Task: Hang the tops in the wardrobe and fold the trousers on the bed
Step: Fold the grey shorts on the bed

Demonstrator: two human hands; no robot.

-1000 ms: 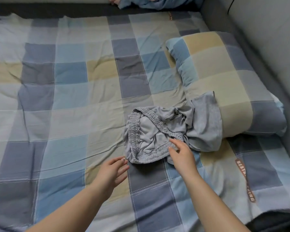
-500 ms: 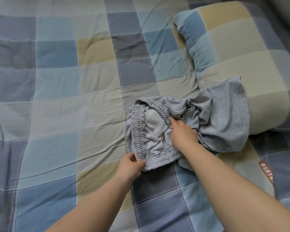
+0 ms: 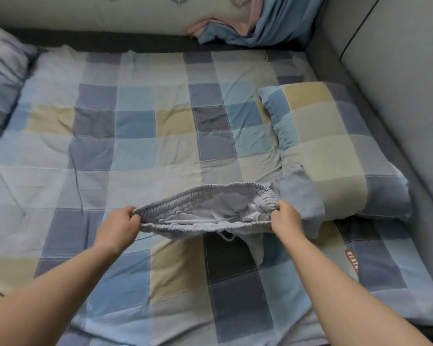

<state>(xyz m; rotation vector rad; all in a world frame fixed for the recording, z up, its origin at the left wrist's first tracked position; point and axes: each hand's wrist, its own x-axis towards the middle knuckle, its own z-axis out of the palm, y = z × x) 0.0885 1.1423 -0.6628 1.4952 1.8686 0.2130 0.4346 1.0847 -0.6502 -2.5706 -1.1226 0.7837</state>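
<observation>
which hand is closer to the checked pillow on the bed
Right. The right hand grips the grey trousers' waistband just in front of the checked pillow. The left hand grips the waistband's other end, much farther from the pillow.

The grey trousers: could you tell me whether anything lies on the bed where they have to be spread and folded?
Mostly no: the checked bedspread ahead is bare, but the trousers, held by left hand and right hand, drape onto the pillow.

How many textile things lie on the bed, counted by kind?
Trousers: 1, held by left hand and right hand
Pillows: 2
Heap of blue and pink cloth: 1
Total: 4
</observation>
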